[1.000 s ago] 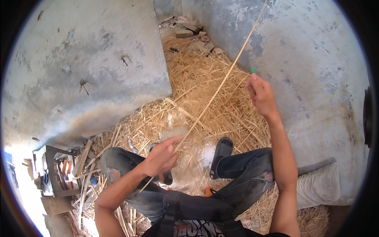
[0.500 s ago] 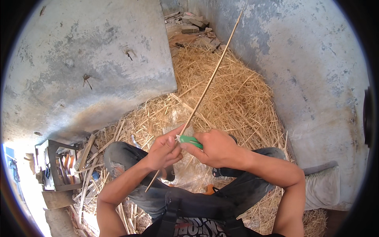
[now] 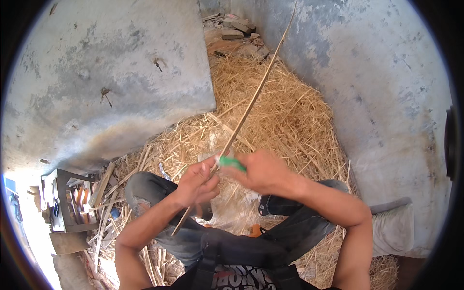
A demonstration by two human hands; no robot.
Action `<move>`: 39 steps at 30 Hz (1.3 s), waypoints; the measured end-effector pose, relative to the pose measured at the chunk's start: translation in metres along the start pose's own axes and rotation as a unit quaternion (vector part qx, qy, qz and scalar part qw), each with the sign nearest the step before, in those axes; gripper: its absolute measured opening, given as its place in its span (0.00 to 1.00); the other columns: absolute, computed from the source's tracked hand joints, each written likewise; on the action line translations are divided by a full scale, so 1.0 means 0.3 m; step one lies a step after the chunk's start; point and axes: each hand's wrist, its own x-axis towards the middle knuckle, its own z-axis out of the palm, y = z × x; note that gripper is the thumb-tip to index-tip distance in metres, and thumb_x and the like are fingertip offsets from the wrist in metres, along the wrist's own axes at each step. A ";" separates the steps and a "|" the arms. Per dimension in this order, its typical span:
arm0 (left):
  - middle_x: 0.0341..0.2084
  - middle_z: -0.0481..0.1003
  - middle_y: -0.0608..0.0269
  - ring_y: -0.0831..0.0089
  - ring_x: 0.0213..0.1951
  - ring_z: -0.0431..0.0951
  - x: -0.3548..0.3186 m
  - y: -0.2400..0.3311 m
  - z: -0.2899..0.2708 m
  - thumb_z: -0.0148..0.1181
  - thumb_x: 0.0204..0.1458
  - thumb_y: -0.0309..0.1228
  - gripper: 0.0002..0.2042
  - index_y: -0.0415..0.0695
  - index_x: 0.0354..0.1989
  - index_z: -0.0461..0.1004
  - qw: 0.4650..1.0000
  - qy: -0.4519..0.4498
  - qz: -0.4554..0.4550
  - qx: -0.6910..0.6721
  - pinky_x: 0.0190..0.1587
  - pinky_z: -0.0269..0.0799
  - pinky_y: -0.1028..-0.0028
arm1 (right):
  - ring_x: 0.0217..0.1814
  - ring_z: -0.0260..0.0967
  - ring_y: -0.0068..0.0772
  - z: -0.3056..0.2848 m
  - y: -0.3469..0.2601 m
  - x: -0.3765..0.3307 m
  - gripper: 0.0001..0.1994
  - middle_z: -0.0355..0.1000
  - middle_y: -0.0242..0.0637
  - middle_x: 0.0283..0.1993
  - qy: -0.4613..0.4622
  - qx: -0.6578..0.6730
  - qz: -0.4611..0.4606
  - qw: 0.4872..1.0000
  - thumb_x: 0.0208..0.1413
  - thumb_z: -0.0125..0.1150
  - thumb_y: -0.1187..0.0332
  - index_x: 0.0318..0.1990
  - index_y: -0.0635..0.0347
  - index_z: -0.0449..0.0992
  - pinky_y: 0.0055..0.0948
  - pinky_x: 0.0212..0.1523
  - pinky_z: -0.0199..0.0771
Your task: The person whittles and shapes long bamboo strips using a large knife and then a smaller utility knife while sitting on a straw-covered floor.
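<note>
A long thin strip of bamboo or wood (image 3: 258, 89) slants across the view, from above my left thigh up toward the far wall. My left hand (image 3: 197, 183) is closed round its lower part, thumb on top. My right hand (image 3: 263, 171) is closed on the handle of a green utility knife (image 3: 232, 163), slightly blurred. The knife's blade end meets the strip just beyond my left fingers. A short end of the strip sticks out below my left hand.
A heap of pale shavings (image 3: 285, 111) covers the floor ahead. Worn plaster walls (image 3: 382, 96) rise on both sides. A dark wooden frame (image 3: 72, 203) with things inside stands at the left, beside loose slats. Bricks (image 3: 234, 29) lie at the back. A grey sack (image 3: 394, 227) sits at the right.
The strip has turned a little about its length, showing a darker side, and its lower end has shifted slightly left. My right hand with the knife has moved slightly up.
</note>
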 end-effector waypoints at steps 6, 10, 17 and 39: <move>0.13 0.53 0.75 0.83 0.12 0.50 -0.024 0.006 0.006 0.42 0.67 0.54 0.35 0.47 0.76 0.49 1.000 0.005 -0.017 0.012 0.15 0.48 0.80 | 0.26 0.74 0.60 -0.083 0.056 0.047 0.29 0.71 0.55 0.21 0.033 0.061 0.034 0.997 0.65 0.52 0.44 0.29 0.65 0.78 0.52 0.31 0.73; 0.14 0.53 0.75 0.83 0.14 0.48 -0.016 0.018 0.024 0.42 0.68 0.54 0.35 0.48 0.77 0.48 1.000 0.006 -0.021 0.008 0.16 0.48 0.80 | 0.31 0.76 0.61 0.006 -0.004 -0.011 0.31 0.75 0.55 0.25 -0.018 0.031 0.000 0.999 0.65 0.50 0.40 0.34 0.65 0.80 0.54 0.34 0.74; 0.10 0.52 0.75 0.83 0.09 0.54 -0.015 0.000 0.012 0.45 0.65 0.56 0.37 0.47 0.76 0.49 1.000 0.012 -0.019 0.021 0.13 0.49 0.81 | 0.28 0.74 0.59 -0.115 0.089 0.055 0.29 0.73 0.54 0.23 0.042 0.065 0.055 0.995 0.66 0.50 0.42 0.36 0.64 0.81 0.51 0.32 0.73; 0.14 0.55 0.75 0.85 0.13 0.54 -0.046 -0.052 -0.004 0.42 0.69 0.51 0.32 0.51 0.77 0.46 0.987 -0.070 -0.127 0.064 0.19 0.54 0.80 | 0.21 0.58 0.33 -0.314 0.738 0.103 0.37 0.55 0.35 0.14 0.310 0.028 0.293 0.904 0.67 0.42 0.35 0.17 0.60 0.64 0.39 0.28 0.60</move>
